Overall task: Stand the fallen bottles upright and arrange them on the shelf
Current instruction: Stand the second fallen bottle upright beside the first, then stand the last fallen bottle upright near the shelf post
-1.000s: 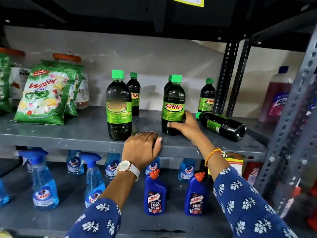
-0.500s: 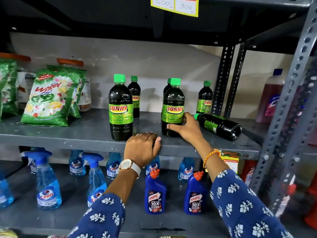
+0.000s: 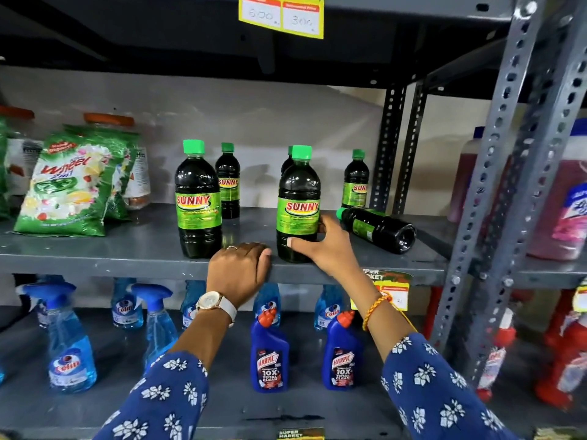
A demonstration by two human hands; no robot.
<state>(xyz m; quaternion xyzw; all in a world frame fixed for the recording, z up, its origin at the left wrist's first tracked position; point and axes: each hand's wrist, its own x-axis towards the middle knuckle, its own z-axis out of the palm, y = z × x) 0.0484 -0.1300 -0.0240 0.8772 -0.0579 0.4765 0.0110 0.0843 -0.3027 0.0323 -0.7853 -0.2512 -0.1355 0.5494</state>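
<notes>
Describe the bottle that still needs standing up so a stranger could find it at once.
Look at the grey middle shelf holding dark Sunny bottles with green caps. Near its right end, beside the perforated upright post, lies the fallen bottle. It alone is on its side, base toward the viewer; the others stand upright.

One bottle [image 3: 288, 161] is almost totally hidden behind the front Sunny bottle [image 3: 298, 204], just a sliver of cap and shoulder showing. The left hand [image 3: 238, 273] curls over the shelf [image 3: 127, 252] edge so its fingertips are out of sight. The pink bottles [image 3: 568, 198] on the right are blurry, labels unreadable, and posts cover part of them.
</notes>
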